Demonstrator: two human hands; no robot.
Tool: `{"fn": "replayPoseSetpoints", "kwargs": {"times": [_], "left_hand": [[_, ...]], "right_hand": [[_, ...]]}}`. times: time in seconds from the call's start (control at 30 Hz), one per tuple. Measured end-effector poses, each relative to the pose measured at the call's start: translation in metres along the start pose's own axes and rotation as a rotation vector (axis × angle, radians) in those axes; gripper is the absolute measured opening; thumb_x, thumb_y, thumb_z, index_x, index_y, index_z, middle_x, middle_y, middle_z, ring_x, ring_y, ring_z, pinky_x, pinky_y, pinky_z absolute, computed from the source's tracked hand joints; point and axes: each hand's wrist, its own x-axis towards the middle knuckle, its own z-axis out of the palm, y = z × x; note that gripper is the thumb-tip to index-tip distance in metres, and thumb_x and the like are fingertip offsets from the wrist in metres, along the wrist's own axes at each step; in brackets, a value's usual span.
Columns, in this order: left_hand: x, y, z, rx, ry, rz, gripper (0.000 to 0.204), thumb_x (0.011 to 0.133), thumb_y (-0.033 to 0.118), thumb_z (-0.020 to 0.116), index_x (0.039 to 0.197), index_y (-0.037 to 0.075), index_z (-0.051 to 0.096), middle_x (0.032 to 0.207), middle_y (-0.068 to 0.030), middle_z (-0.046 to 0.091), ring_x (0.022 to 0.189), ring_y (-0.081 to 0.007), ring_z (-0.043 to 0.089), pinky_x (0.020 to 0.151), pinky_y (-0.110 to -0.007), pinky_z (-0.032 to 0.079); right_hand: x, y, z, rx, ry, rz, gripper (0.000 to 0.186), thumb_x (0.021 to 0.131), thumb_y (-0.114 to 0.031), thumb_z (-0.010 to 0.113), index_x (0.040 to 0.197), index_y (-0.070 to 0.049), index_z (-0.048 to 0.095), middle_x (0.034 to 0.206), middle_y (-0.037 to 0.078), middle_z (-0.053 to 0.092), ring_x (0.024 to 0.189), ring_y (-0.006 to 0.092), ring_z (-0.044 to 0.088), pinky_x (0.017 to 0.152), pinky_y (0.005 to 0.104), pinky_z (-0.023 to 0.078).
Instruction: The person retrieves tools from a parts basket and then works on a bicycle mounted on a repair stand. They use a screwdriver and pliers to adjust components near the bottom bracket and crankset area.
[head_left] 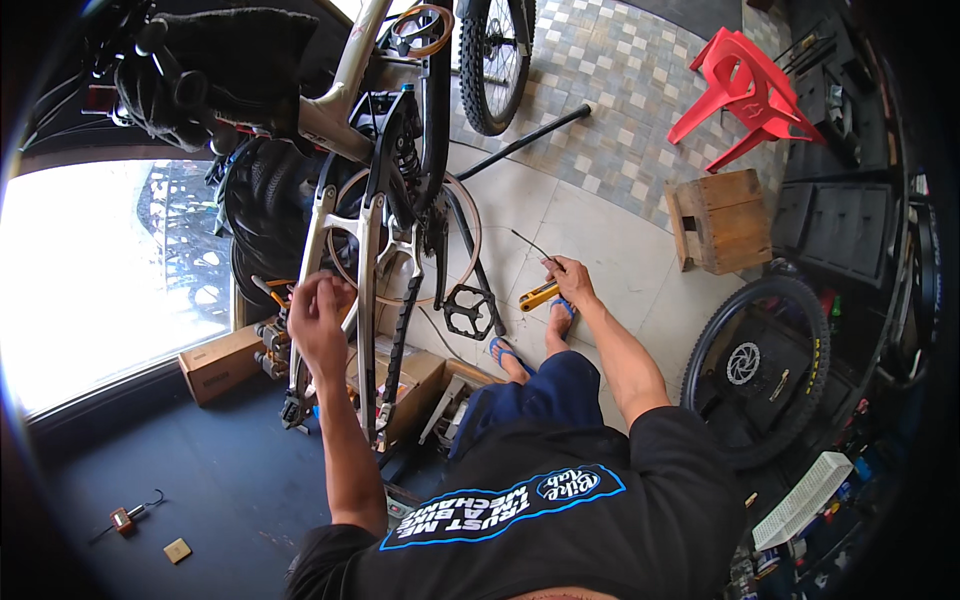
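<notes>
My left hand [320, 318] is beside the left tube of a silver bicycle frame [312, 250], fingers curled together. What the fingers pinch, if anything, is too small to make out. To the right, above my feet, my right hand [570, 280] is closed round a yellow-and-black hand tool [538, 296]. A thin dark rod or cable [529, 243] sticks up from the same hand; whether it belongs to the tool I cannot tell. The frame hangs with its rear end toward me, no rear wheel between its stays. A black flat pedal [469, 312] sits on its crank.
Cardboard boxes [222, 365] stand below the frame, on the dark surface at left. A black stand leg [525, 142] crosses the tiled floor. Rightward are a wooden crate stool [735, 222], a red plastic chair [745, 95] and a loose wheel [700, 365] with a disc rotor.
</notes>
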Motion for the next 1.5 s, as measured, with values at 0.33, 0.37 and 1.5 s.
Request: {"fn": "replayPoseSetpoints", "kwargs": {"times": [0.33,0.37,1.5], "left_hand": [[-0.135,-0.092,0.138,0.809,-0.824,0.378,0.083,0.089,0.040,0.078,0.149,-0.007,0.044,0.132,-0.0299,0.062,0.119,-0.0397,0.066,0.099,-0.048,0.053],[-0.136,-0.100,0.150,0.830,-0.829,0.426,0.082,0.089,0.039,0.077,0.149,-0.006,0.044,0.126,-0.0289,0.066,0.114,-0.0385,0.069,0.096,-0.047,0.056],[-0.256,-0.160,-0.022,0.529,-0.676,-0.567,0.048,0.099,0.041,0.063,0.118,-0.003,0.058,0.103,-0.0334,0.069,0.100,-0.0506,0.067,0.085,-0.058,0.051]], "right_hand": [[-0.053,-0.035,0.015,0.546,-0.331,0.245,0.030,0.107,-0.032,0.064,0.116,-0.004,0.071,0.082,0.004,0.068,0.072,0.0119,0.063,0.069,0.0276,0.053],[-0.057,-0.035,0.016,0.557,-0.337,0.253,0.030,0.107,-0.032,0.064,0.116,-0.004,0.071,0.083,0.004,0.068,0.072,0.0122,0.063,0.069,0.0279,0.053],[0.178,-0.200,0.097,-0.495,-0.060,-0.421,0.025,0.099,-0.023,0.061,0.116,-0.010,0.074,0.112,0.020,0.075,0.109,0.0379,0.070,0.095,0.0450,0.053]]}}
